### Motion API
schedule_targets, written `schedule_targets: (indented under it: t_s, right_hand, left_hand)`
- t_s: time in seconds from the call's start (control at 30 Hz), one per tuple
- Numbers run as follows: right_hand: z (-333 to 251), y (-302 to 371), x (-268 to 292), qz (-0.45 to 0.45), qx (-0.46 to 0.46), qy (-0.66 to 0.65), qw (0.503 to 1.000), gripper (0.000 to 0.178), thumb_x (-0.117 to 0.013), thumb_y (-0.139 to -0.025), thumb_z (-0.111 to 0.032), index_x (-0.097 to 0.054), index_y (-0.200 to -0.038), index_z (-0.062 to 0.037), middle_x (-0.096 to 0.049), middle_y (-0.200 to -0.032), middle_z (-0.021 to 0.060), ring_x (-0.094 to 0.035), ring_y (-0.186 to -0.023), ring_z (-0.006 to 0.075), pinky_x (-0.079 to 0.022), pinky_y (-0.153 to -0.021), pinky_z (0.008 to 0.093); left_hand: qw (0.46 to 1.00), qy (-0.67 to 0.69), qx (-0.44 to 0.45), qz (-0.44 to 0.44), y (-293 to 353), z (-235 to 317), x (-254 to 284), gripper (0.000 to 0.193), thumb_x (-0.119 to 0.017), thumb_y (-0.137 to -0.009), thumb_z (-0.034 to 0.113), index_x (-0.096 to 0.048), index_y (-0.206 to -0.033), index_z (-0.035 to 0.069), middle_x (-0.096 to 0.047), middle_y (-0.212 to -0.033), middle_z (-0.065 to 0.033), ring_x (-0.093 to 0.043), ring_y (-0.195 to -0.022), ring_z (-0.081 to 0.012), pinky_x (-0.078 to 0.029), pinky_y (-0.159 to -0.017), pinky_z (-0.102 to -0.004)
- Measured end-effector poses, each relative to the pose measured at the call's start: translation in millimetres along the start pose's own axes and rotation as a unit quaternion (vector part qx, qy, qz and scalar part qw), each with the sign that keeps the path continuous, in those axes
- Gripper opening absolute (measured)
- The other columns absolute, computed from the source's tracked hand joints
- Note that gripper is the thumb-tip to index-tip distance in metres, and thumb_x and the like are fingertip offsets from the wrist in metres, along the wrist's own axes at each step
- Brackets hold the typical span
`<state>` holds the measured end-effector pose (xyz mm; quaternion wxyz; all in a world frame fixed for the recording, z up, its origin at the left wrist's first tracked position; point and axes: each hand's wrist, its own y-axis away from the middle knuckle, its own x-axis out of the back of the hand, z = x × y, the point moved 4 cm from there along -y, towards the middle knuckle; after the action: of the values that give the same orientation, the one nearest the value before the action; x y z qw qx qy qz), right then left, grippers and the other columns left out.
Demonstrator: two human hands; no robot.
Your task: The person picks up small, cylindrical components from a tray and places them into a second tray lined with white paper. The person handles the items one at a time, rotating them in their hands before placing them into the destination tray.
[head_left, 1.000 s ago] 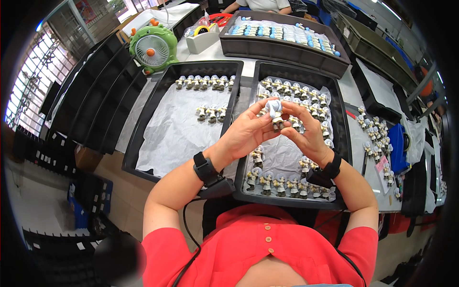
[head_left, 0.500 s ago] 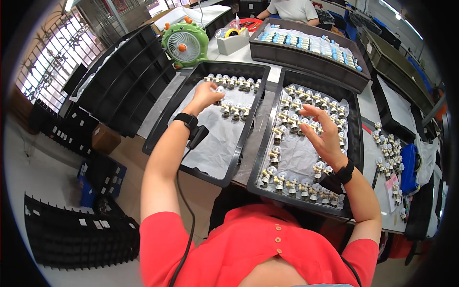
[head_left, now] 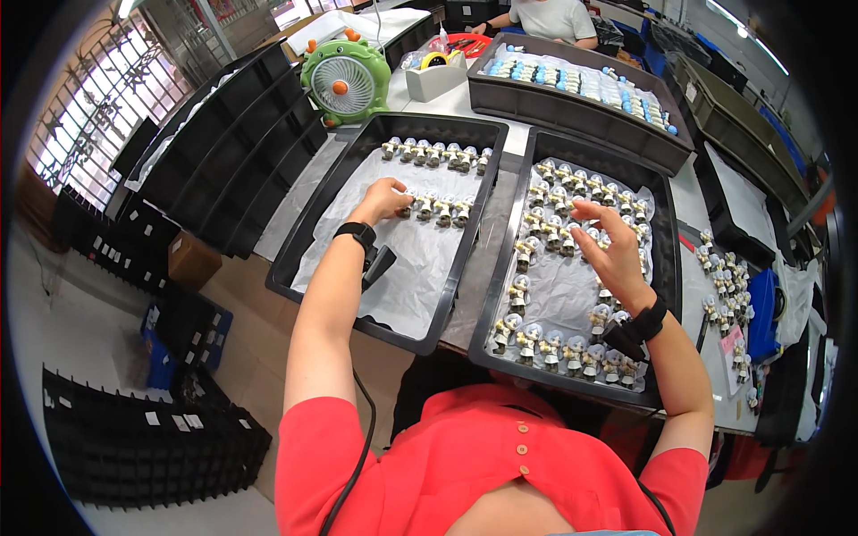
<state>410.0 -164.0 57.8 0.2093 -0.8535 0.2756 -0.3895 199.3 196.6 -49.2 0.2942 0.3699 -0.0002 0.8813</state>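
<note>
My left hand [head_left: 384, 198] is closed around a small figurine [head_left: 405, 205] with a pale head, at the left end of the second row in the left black tray [head_left: 427, 345]. That figurine is partly hidden by my fingers. My right hand [head_left: 615, 255] hovers over the right black tray [head_left: 487, 348], thumb and fingers apart. Its fingertips are close to a standing figurine [head_left: 567, 239], and I see nothing held between them. Similar figurines stand in rows on the white paper lining both trays. My right hand and wrist cover some of them.
A green fan [head_left: 344, 85] stands beyond the left tray, near a tape dispenser [head_left: 435, 79]. A large grey bin [head_left: 581, 98] of blue-and-white pieces lies at the back. More figurines [head_left: 728, 281] cluster on the table at right. Black crates [head_left: 223, 147] stand at left. Another person [head_left: 554, 20] sits opposite.
My left hand has come down nearer with the figurine, from between the rows to the left end of the second row. My right hand has shifted slightly right, still open.
</note>
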Motion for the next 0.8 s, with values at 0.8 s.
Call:
schedule_targets:
  t_s: [0.8]
  right_hand:
    - [95, 25, -16, -0.169, -0.081, 0.31, 0.932, 0.067, -0.073, -0.064, -0.016, -0.049, -0.125, -0.0091, -0.051, -0.119, 0.0114, -0.046, -0.113, 0.0302, -0.035, -0.094, 0.0447]
  left_hand:
    - [0.891, 0.139, -0.341, -0.264, 176, 211, -55, 0.035, -0.062, -0.087, 0.014, -0.055, -0.119, 0.001, -0.059, -0.111, -0.0054, -0.056, -0.095, -0.01, -0.046, -0.084, -0.0255]
